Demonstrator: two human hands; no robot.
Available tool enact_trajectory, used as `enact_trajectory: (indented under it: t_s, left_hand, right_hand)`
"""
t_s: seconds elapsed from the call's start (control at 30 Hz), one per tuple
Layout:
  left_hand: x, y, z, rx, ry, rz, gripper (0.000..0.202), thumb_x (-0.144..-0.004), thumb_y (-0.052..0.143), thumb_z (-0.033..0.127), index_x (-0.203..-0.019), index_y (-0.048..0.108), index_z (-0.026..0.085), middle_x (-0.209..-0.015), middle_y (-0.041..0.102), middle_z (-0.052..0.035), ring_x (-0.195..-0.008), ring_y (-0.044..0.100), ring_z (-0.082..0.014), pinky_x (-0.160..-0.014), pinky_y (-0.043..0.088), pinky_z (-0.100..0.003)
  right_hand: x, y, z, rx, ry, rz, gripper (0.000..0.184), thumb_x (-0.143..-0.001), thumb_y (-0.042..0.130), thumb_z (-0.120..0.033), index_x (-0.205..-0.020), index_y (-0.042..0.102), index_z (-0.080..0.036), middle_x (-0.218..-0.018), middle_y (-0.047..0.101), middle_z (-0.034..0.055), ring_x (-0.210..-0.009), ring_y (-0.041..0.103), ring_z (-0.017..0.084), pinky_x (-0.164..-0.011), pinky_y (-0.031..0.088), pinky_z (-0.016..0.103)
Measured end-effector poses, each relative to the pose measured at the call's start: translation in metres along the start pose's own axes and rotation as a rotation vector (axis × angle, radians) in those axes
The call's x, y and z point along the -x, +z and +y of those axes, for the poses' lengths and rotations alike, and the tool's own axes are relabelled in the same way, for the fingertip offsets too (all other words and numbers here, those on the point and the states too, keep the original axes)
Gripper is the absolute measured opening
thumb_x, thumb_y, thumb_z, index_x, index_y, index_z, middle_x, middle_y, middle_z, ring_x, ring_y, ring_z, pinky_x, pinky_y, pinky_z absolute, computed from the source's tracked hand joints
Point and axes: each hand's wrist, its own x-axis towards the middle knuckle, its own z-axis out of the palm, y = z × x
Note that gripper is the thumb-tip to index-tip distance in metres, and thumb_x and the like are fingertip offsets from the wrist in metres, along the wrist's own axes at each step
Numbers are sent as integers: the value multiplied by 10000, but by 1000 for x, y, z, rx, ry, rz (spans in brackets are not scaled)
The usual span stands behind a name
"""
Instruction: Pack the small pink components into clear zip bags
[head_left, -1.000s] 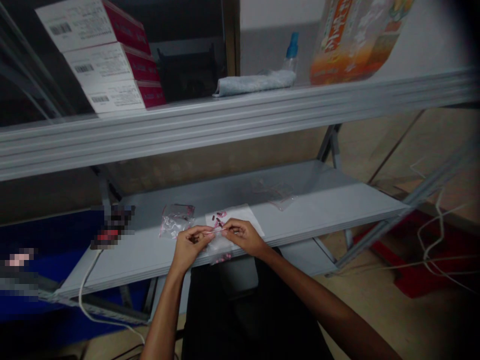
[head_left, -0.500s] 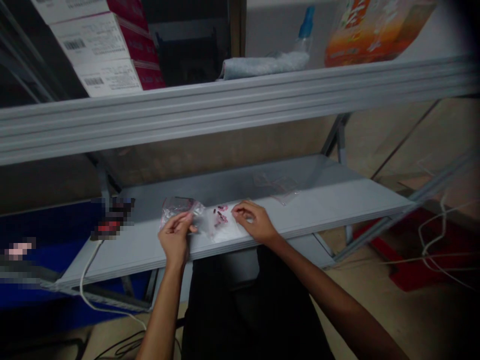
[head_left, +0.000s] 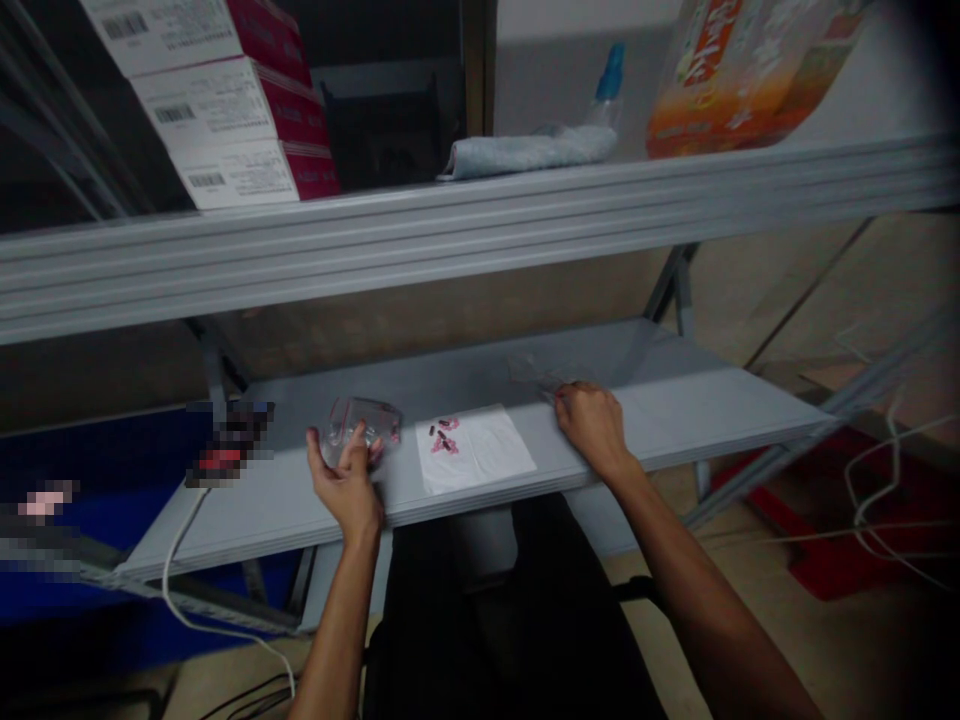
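Note:
My left hand [head_left: 349,480] is held over the near edge of the grey tabletop, thumb and fingers apart. Just beyond its fingertips lies a clear zip bag [head_left: 381,412] with a red seal line and small dark and pink pieces inside, partly hidden by the fingers. Between my hands a white paper sheet [head_left: 487,455] lies flat, bearing pink marks and several small dark capsule-like pieces [head_left: 442,437]. My right hand [head_left: 594,425] is curled at the near end of some clear plastic bags [head_left: 532,370], its fingertips closed on the plastic.
A grey shelf beam [head_left: 450,230] crosses above the tabletop [head_left: 675,400]. White and magenta boxes [head_left: 225,110], a folded cloth [head_left: 532,150], a blue-capped bottle [head_left: 611,80] and an orange package [head_left: 720,100] stand on it. At left, a blurred dark device [head_left: 232,445] trails a white cable [head_left: 169,590].
My right hand has moved right, from the paper to the clear bags. My left hand has spread its fingers, and the zip bag lies apart from the paper, which shows fully.

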Motion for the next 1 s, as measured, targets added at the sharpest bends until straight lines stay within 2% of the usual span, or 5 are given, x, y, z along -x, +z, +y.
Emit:
enact_trajectory:
  t_s: [0.17,0.3,0.47,0.67,1.0]
  left_hand:
    - [13,-1,7,-269,313,-118,555,-815,693,250,-1342,518,260,-1417,476,-128,-1056,649,-214,-745,570,-287]
    - [16,0,11,-361,442,-412,178,-820,690,267,-978,713,187,-1053,677,-94,-1026,630,-233,-901,514,-390]
    - [7,0,12,-205,282,-763,123,-766,749,279,-845,720,188,-921,694,-76,-1001,620,-246,-964,447,-406]
    - [-4,-9,0,7,-140,-544,254,-807,699,380,-676,634,172,-813,667,-38,-738,601,-162,-715,457,-263]
    - [-3,-8,-3,24,-250,-546,286,-782,723,393,-917,710,142,-633,630,9,-556,545,-98,-608,438,-212]
  right_hand:
    - [11,-35,-39,-577,-203,273,191,-921,575,-278,-954,738,-185,-935,703,87,-924,603,237,-855,456,375]
    - [37,-36,-97,-1010,-373,149,129,-896,635,-253,-920,751,-203,-829,687,55,-815,616,186,-774,485,325]
    - [60,-3,-147,-1217,-377,1,138,-846,697,-312,-885,765,-198,-777,665,44,-649,575,139,-576,459,245]
    - [22,13,-137,-1080,-87,-16,224,-913,579,-307,-996,734,-170,-826,731,54,-693,642,148,-643,491,234]
    - [-30,41,-148,-416,-257,-353,154,-841,618,-176,-912,753,-157,-992,734,111,-950,659,213,-814,455,252]
